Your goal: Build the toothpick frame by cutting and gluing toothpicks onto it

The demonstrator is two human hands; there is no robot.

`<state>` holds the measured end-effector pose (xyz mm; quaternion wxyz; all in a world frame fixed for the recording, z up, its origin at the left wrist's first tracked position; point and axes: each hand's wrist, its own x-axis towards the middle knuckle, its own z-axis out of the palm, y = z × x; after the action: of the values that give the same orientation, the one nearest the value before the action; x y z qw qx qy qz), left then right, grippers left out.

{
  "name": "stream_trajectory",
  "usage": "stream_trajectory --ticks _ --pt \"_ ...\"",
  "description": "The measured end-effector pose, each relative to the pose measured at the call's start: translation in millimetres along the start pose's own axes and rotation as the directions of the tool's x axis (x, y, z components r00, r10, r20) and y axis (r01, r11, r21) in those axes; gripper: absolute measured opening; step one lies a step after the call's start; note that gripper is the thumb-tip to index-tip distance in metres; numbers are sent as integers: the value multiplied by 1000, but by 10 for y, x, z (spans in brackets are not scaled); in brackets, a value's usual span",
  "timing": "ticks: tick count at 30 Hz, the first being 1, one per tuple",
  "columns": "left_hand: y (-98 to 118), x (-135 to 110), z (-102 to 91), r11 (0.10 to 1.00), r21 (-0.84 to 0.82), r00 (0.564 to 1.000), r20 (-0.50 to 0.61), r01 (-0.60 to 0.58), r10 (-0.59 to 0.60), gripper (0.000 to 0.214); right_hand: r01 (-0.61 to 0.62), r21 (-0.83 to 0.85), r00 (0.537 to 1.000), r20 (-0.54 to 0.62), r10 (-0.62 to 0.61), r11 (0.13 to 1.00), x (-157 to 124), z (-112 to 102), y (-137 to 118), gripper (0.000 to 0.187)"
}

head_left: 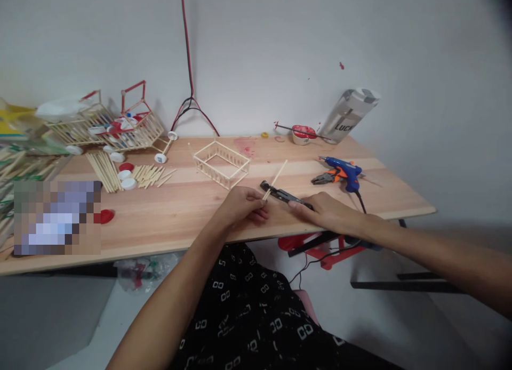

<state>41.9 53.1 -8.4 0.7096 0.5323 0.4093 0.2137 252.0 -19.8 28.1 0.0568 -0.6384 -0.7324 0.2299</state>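
Observation:
My left hand (pixel 242 204) is closed in a pinch on the lower end of a thin wooden stick (pixel 276 178), which slants up to the right above the wooden table (pixel 180 215). My right hand (pixel 322 210) grips the handles of black cutting pliers (pixel 280 193). The pliers' jaws sit at the stick, just right of my left fingertips. Both hands rest near the table's front edge. A small open box frame built of sticks (pixel 221 163) stands just behind them.
Larger stick models with bottle caps (pixel 116 126) stand at the back left, loose sticks (pixel 120 174) and white caps beside them. A blue glue gun (pixel 344 171) and orange-handled pliers (pixel 326 178) lie to the right. A red cap (pixel 106 216) lies front left.

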Motion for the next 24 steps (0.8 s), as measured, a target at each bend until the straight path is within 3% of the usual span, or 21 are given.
stream_trajectory --ticks 5,13,16,20,24 --pt "9 -18 15 1000 22 1000 -16 14 -13 13 -70 -39 997 -42 69 997 -16 -24 49 69" --pt "-86 -26 44 989 77 982 -132 -123 133 14 -85 -79 989 -124 74 993 -28 -43 62 66" --pt "-69 -26 54 988 -3 971 -184 -154 151 12 -107 -62 988 -119 99 992 -22 -36 55 66" --pt "-38 -9 86 981 -119 979 -151 -153 134 13 -33 -48 995 -95 28 998 -25 -9 4 62" --pt "-39 15 92 985 -100 986 -114 -137 125 8 -67 -82 995 -78 61 994 -19 -6 -82 63"
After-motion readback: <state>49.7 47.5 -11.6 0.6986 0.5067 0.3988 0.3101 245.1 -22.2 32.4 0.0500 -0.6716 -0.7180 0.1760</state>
